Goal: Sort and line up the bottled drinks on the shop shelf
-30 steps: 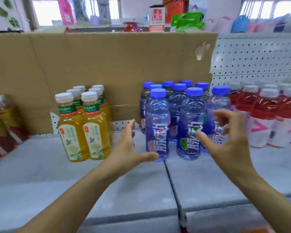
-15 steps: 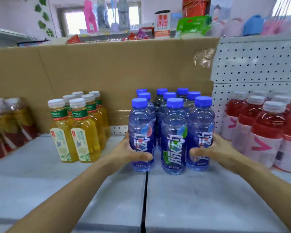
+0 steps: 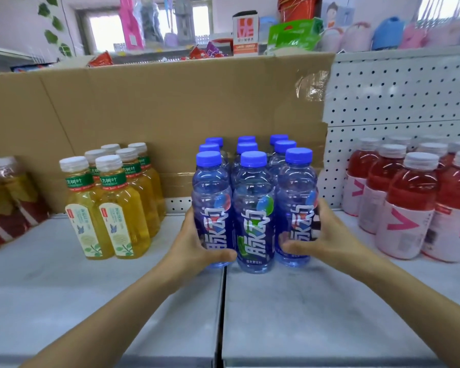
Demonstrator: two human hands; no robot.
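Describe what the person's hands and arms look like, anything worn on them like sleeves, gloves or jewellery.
Both arms are bare from the bottom edge of the picture up to the hands: no sleeves show. The left hand and right hand wear no gloves, and no watch, bracelet or ring is visible on the parts in view. Fingernails are mostly hidden behind the bottles.

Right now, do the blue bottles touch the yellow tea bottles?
No, bare shelf shows between the blue bottles and the yellow tea bottles.

Bright even light, blown-out window [image 3: 106, 30], wide-angle edge bending, soft corners
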